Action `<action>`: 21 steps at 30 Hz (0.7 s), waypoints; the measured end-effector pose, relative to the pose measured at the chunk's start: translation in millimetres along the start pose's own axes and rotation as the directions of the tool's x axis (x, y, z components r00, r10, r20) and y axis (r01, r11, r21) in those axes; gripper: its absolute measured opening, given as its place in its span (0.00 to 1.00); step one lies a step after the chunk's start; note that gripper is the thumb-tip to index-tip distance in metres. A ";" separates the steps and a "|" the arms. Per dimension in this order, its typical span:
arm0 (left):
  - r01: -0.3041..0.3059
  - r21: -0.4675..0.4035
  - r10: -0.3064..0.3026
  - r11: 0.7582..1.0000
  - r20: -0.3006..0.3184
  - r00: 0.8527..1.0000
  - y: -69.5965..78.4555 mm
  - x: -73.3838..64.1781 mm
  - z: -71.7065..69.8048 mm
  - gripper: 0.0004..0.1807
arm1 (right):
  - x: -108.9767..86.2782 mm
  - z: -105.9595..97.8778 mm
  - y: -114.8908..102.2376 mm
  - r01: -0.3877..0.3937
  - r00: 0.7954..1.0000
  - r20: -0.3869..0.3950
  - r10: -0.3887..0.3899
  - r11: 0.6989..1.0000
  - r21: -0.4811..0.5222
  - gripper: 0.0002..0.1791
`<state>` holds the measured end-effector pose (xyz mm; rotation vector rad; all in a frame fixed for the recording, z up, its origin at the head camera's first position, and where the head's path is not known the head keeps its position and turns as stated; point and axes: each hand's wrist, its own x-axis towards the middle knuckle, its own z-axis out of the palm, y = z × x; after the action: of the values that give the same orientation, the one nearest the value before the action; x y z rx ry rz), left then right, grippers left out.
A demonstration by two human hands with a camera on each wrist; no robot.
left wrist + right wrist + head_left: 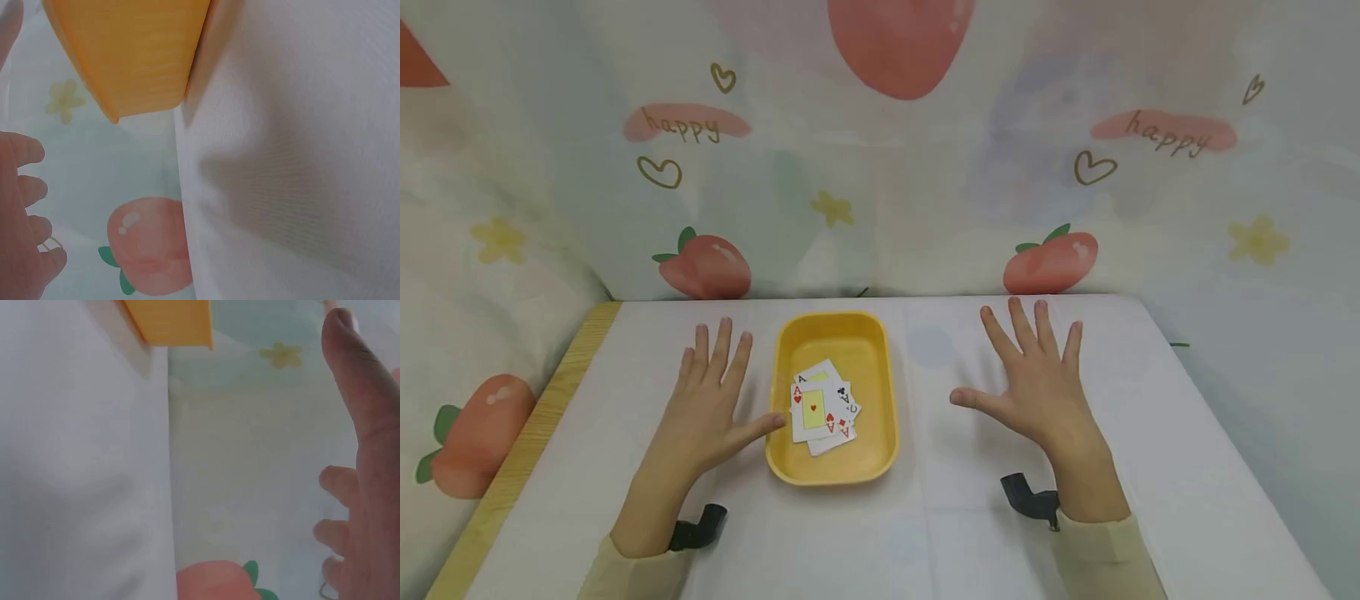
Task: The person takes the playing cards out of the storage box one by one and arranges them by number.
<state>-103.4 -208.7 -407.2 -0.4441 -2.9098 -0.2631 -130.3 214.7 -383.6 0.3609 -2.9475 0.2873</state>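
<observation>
A yellow tray [872, 462] stands on the table left of centre, with several playing cards [812, 408] in an overlapping pile inside it. Aces face up, the ace of hearts on top. To the tray's left, my left hand [703, 417] hovers with fingers spread, its thumb tip over or beside the tray's left rim; whether it touches I cannot tell. Well right of the tray, my right hand [1037, 387] is held above the table, fingers spread and holding nothing. Both wrist views show the tray's outer side, the left one [131, 56] closer than the right one [175, 322].
A white cloth [955, 542] covers the table, with a wooden edge [542, 417] bare along the left. Behind it hangs a printed curtain [925, 192] with fruit and hearts. A black wrist mount sits at each wrist, left [700, 527] and right [1030, 500].
</observation>
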 end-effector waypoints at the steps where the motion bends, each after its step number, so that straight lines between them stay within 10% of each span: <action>1: 0.002 0.001 -0.002 1.000 -0.003 1.000 -0.8 -0.6 -0.3 0.66 | 0.4 0.7 -0.2 0.001 1.000 0.003 -0.001 1.000 0.001 0.65; 14: -0.006 -0.015 0.005 1.000 -0.034 0.999 -5.9 -5.8 -1.3 0.64 | 3.8 5.5 -6.5 0.008 0.999 0.041 -0.008 1.000 0.022 0.66; 21: 0.029 -0.089 -0.012 0.996 0.179 0.984 9.1 1.5 7.5 0.68 | 2.0 9.7 -15.7 0.080 0.996 0.044 -0.083 0.995 0.061 0.67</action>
<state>-103.1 -198.2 -412.8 -0.4752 -3.0879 -0.3788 -129.6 197.3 -389.9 0.5009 -2.9656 0.3606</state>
